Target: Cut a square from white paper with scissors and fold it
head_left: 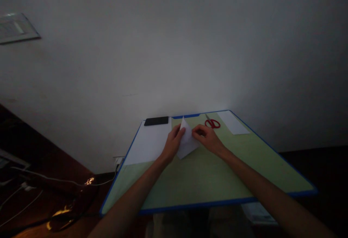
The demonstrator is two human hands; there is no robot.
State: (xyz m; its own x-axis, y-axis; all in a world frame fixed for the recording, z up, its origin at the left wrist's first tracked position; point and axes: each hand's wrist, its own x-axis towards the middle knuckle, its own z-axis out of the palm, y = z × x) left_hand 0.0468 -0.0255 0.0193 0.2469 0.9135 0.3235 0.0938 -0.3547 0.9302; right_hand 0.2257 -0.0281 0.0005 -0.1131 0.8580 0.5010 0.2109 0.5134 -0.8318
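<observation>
A folded piece of white paper [187, 144] is held up over the green desk top [217, 174], one pointed corner upward. My left hand [174, 138] grips its left side, thumb on the near face and fingers behind. At the paper's right edge, my right hand [205, 135] is closed in a pinch, thumb and forefinger together. The dim light hides exactly how much paper lies between those fingertips. Red-handled scissors [212, 123] lie just beyond my right hand, blades pointing away to the upper left.
A large white sheet [146, 142] covers the desk's left part, with a black phone-like slab [156, 121] at its far edge. A white paper strip [233, 122] lies far right. Blue edging [195, 206] rims the desk, which stands against a wall [174, 49]. White cables [67, 181] run at left.
</observation>
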